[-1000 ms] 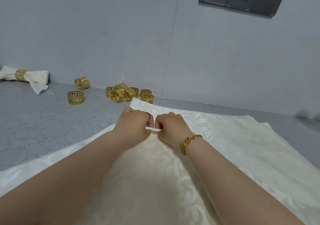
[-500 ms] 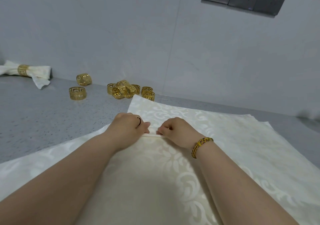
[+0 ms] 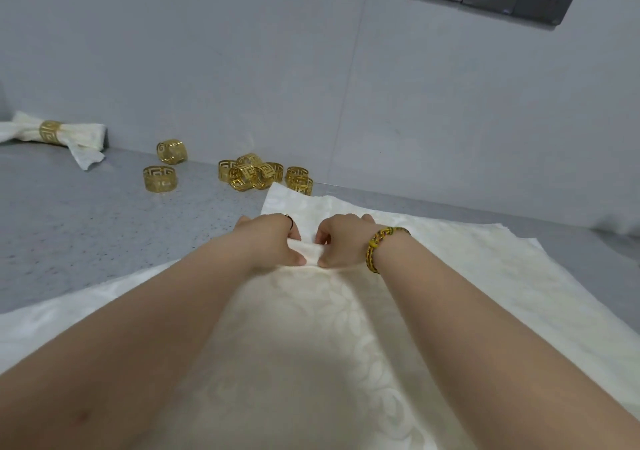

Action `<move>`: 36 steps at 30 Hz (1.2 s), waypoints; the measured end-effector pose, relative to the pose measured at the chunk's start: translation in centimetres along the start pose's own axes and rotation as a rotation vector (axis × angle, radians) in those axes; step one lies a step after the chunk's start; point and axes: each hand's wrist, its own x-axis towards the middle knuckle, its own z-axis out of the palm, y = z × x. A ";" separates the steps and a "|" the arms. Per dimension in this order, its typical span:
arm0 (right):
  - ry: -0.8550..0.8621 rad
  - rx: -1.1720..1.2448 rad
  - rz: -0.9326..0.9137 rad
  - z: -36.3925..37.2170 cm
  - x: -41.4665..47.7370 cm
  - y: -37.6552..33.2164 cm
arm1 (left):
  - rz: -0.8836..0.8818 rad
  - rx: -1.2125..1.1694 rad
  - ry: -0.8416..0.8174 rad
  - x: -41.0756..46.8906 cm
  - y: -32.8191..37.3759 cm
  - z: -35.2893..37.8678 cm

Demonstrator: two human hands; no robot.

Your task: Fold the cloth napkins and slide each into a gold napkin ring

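Napkin: cream floral damask, corner pointed at worktop back edge; left hand, right hand pinched its fold.

Grey counter bears spread napkin, loose gold rings, one ringed napkin.

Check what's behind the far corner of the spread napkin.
A cluster of gold napkin rings sits on the grey counter just behind the napkin corner. The cloth covers the nearest ring at its base, so contact cannot be seen.

Matt damask cloth napkin; shiny metal rings
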 end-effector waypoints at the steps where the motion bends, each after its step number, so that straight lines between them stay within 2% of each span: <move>1: 0.021 -0.002 -0.003 0.0 -0.1 0.0 | 0.012 0.052 0.012 0.1 0.2 -0.2; 6: 0.249 -0.142 -0.063 0.7 -1.7 -0.3 | 0.167 0.366 0.229 -1.5 1.5 -0.2; 9: 0.379 -0.121 -0.110 1.6 -3.1 -0.4 | 0.257 0.406 0.336 -2.7 1.4 0.3; 11: 0.394 -0.080 -0.123 2.0 -4.0 -0.5 | 0.275 0.355 0.361 -3.7 1.2 0.6; 13: 0.391 -0.060 -0.133 2.3 -4.7 -0.6 | 0.377 0.370 0.442 -4.9 0.8 1.0; 18: 0.319 -0.086 -0.149 3.5 -5.8 -1.2 | 0.470 0.408 0.483 -6.0 -0.5 2.0; 22: 0.246 -0.016 -0.143 3.6 -6.3 -1.2 | 0.409 0.399 0.391 -6.6 0.1 1.6; 26: 0.121 0.276 -0.089 2.5 -6.9 -0.6 | 0.275 0.169 0.238 -7.0 0.2 0.7; 30: 0.105 0.402 -0.019 2.2 -6.3 -0.5 | 0.200 0.080 0.132 -5.8 0.1 0.2; 33: 0.053 0.401 0.027 1.9 -5.5 -0.3 | 0.135 0.013 -0.017 -4.7 -0.2 -0.3; 36: -0.030 0.326 0.050 1.1 -5.2 -0.4 | 0.102 0.021 -0.082 -4.0 -0.1 -0.7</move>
